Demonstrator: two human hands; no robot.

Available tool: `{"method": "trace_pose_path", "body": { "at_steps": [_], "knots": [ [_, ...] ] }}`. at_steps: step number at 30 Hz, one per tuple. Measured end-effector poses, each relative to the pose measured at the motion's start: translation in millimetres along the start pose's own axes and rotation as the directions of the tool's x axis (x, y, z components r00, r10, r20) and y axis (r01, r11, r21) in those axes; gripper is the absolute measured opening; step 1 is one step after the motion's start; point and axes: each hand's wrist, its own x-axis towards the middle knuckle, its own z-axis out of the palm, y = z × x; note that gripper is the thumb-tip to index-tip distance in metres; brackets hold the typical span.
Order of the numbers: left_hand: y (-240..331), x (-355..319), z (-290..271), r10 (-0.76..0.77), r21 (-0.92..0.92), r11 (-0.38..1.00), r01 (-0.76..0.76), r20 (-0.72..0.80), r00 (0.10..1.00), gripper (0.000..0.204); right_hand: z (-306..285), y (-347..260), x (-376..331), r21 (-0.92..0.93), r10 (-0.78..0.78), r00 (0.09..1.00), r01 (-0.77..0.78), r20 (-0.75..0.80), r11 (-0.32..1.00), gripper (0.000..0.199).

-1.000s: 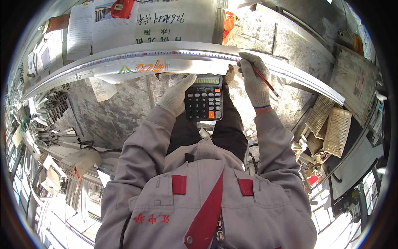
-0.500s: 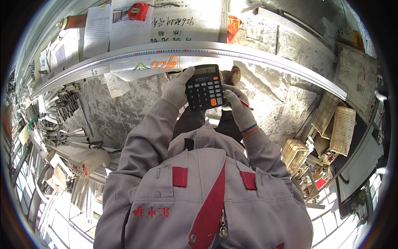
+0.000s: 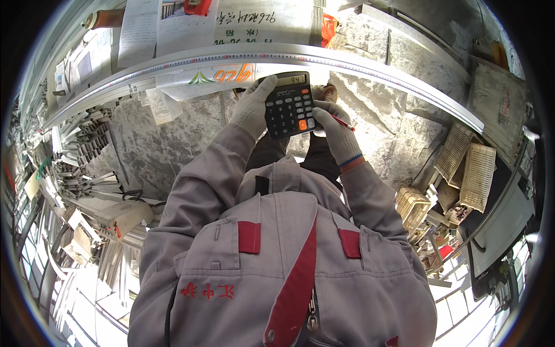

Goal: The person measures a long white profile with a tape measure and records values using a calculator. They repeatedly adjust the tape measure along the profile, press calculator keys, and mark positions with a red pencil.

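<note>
A black calculator [image 3: 289, 110] with grey and orange keys is held up in front of my body, its display lit by digits. My left hand [image 3: 254, 101], in a pale work glove, grips it along its left edge, thumb near the display. My right hand [image 3: 335, 130], gloved too, is closed around a red pencil [image 3: 343, 122] at the calculator's lower right keys. Whether a fingertip presses a key there I cannot make out. Just beyond the calculator runs a long metal bar with a ruler scale [image 3: 324, 61].
Past the bar lie paper sheets [image 3: 139, 34] and a red tape measure [image 3: 197, 6]. Stacked metal profiles [image 3: 87, 141] fill the left side. Plastic baskets [image 3: 477, 176] stand at the right, near a grey panel [image 3: 496, 110]. An orange bag [image 3: 328, 29] sits at the back.
Both hands and the calculator appear slightly higher in view, and the bar and papers have shifted upward too. The grip on calculator and pencil is unchanged.
</note>
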Motion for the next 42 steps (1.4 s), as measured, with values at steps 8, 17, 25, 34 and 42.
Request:
{"method": "trace_pose_path", "body": {
  "at_steps": [8,17,25,34,42],
  "knots": [
    [-2.9,-7.1,9.6,0.011,-0.041,0.999,-0.012,-0.026,1.000,0.027,11.2,7.4,1.3,-0.122,-0.061,0.996,0.053,-0.063,0.991,0.041],
    [0.3,-8.8,21.2,0.013,-0.030,0.999,-0.014,-0.040,0.999,0.029,10.6,9.7,4.8,-0.116,-0.063,0.994,0.052,-0.092,0.992,0.048],
    [-5.7,-8.8,30.4,0.073,0.080,0.995,-0.067,-0.069,0.995,0.031,19.6,21.1,9.1,-0.208,-0.003,0.982,-0.037,-0.187,0.977,0.052],
    [-6.8,-2.2,22.9,0.008,-0.072,0.997,-0.015,-0.095,0.995,0.027,13.9,31.8,-2.6,-0.418,-0.065,0.988,0.002,-0.137,0.908,0.079],
    [-10.0,1.6,20.0,0.027,-0.161,0.985,-0.053,-0.163,0.986,0.020,19.5,31.8,-1.4,-0.517,0.004,0.991,-0.072,-0.132,0.853,0.115]
  ]
}}
